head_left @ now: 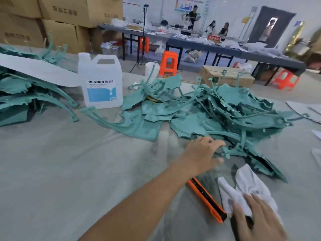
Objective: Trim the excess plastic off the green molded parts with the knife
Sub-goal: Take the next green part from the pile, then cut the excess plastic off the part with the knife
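A big heap of green molded parts (217, 112) with ragged flash covers the middle and right of the table. My left hand (201, 153) reaches across to the heap's near edge, its fingers curled around a thin green part (227, 151). The orange knife (206, 199) lies on the table below that hand, and neither hand touches it. My right hand (257, 218) lies flat at the bottom right, fingers apart, on a white cloth (246, 181). A dark object shows under that hand; I cannot tell what it is.
A second stack of green parts (20, 100) lies at the left under a white sheet (34, 70). A clear DEXOON jug (99, 80) stands between the piles. Cardboard boxes (60, 18) are stacked behind. People work at a long table (191, 42) in the background, near orange stools (167, 62).
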